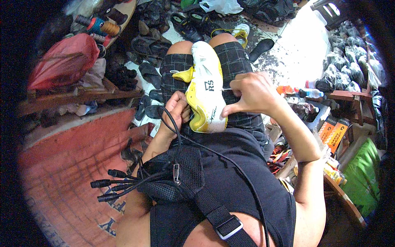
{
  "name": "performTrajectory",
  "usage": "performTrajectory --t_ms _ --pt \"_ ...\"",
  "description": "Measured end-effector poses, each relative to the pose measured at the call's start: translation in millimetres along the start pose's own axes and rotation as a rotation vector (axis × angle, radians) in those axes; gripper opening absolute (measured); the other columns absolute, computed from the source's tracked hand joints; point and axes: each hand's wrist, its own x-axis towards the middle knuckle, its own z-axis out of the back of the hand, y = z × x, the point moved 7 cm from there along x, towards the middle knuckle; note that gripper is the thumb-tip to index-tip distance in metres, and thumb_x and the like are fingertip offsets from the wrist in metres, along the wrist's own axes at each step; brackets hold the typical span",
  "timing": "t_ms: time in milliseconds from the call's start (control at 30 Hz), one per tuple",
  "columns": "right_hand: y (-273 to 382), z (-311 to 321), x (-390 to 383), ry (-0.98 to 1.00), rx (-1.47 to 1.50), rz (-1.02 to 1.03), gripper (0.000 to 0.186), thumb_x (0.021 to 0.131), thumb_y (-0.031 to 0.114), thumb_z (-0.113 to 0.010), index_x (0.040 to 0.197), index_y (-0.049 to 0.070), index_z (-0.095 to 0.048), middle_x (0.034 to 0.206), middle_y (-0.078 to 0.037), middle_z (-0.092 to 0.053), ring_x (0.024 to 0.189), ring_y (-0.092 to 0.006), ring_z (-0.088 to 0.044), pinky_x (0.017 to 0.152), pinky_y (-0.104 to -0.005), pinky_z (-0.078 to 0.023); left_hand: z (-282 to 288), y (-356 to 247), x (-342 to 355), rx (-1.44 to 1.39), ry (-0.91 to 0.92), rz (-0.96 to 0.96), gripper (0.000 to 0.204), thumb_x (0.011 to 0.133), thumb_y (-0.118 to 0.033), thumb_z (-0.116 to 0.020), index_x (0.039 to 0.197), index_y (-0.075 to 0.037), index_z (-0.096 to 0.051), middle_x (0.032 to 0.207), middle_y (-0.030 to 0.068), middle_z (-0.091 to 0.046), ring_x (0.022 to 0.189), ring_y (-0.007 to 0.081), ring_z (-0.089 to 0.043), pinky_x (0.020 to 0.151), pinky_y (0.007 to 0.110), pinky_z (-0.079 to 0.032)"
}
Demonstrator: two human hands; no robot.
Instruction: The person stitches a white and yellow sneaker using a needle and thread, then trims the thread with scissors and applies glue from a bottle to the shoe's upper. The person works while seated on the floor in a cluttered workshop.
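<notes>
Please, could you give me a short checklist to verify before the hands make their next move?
1. White-and-yellow shoe lies on the lap: ok.
2. Left hand is at the shoe's yellow edge: ok.
3. Right hand holds the thin pale item, with its thumb at the shoe: ok.
4. Thin item's far end is inside the shoe's material: cannot tell, too small.
5. Black cable is clear of the left arm: not ok, it passes across it in this view; contact is unclear.

My head-worn fisheye looks down from just above, past my black top [242,164] toward my plaid shorts [233,59].
</notes>
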Motion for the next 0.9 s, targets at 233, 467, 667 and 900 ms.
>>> performTrajectory --t_ms 233,467,667,900 --pt "-48 21 -14 -0.539 0.913 -0.31 0.07 0.101 0.055 -0.06 0.152 0.009 -0.049 0.074 0.004 -0.054 0.063 -0.0084 -0.051 0.06 -0.0251 -0.042 6 -2 0 0.189 -0.017 -0.039 0.009 0.106 -0.013 -0.055 0.112 -0.01 -0.061 0.078 -0.0035 -0.06 0.058 0.0031 -0.05 0.051 0.021 -0.039" --pt "-19 -42 -24 -0.142 0.539 -0.471 0.042 0.101 0.037 -0.067 0.076 0.003 -0.066 0.06 0.003 -0.055 0.055 -0.0113 -0.051 0.053 -0.0342 -0.04 -13 -23 3 0.698 0.067 -0.337 0.027 0.103 -0.014 -0.061 0.128 -0.003 -0.067 0.107 0.0064 -0.076 0.087 0.0153 -0.072 0.08 0.03 -0.057" --pt "-58 -45 -53 -0.525 1.472 -0.691 0.028 0.098 0.023 -0.067 0.074 0.013 -0.058 0.062 0.006 -0.043 0.051 -0.0069 -0.041 0.05 -0.0267 -0.034 -26 -45 2 1.075 0.037 -0.425 0.028 0.096 -0.019 -0.065 0.114 0.002 -0.07 0.104 0.0223 -0.075 0.097 0.0337 -0.076 0.085 0.039 -0.058" --pt "-69 -73 -46 -0.603 1.864 -0.776 0.039 0.097 0.019 -0.062 0.065 0.02 -0.04 0.056 0.007 -0.031 0.046 -0.0083 -0.032 0.048 -0.0276 -0.032 -39 -46 -3 1.391 -0.05 -0.639 0.021 0.089 -0.021 -0.06 0.091 -0.001 -0.069 0.074 0.0202 -0.068 0.071 0.0449 -0.067 0.066 0.053 -0.054"
